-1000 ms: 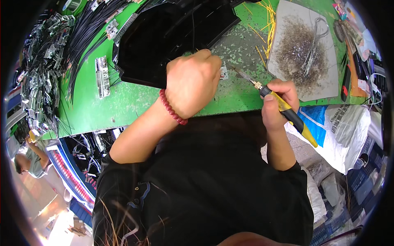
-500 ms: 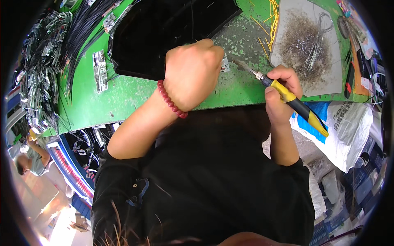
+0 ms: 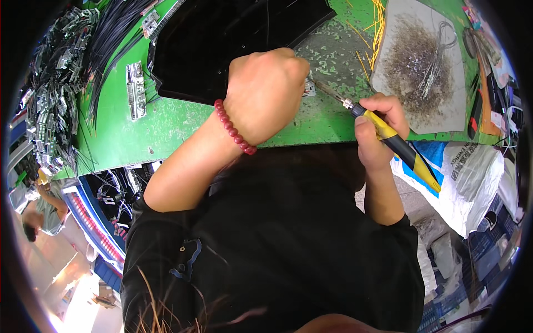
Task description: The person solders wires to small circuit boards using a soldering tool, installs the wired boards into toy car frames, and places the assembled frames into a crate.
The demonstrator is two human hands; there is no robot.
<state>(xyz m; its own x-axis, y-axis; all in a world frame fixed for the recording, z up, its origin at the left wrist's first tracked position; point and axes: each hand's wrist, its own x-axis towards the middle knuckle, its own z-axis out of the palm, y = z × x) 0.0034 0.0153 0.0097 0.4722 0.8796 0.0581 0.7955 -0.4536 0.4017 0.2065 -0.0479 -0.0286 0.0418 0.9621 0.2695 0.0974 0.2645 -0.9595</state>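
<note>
My right hand (image 3: 383,126) is closed around the grip of a yellow and black soldering iron (image 3: 399,146), whose metal tip points left. Just beyond the knuckles of my left hand (image 3: 266,91), a small silvery piece (image 3: 309,87) peeks out on the bench, and the iron's tip is at or very near it. That left hand is curled with its back upward and wears a red bead bracelet on the wrist. Its fingertips and whatever they pinch are hidden beneath it. A glossy black tray-like sheet (image 3: 194,61) lies beside and behind the left hand.
On the green bench (image 3: 183,125) are a silvery connector strip (image 3: 135,91), black wires (image 3: 111,41) and a heap of metal connectors (image 3: 55,100) at left. Yellow wires (image 3: 379,33) and a stained grey board (image 3: 397,119) lie right. Another person (image 3: 47,213) is at far left.
The soldering iron's tip has come slightly left, closer to the small silvery piece. My left hand keeps its curled pose. The whole view has shifted a little.
</note>
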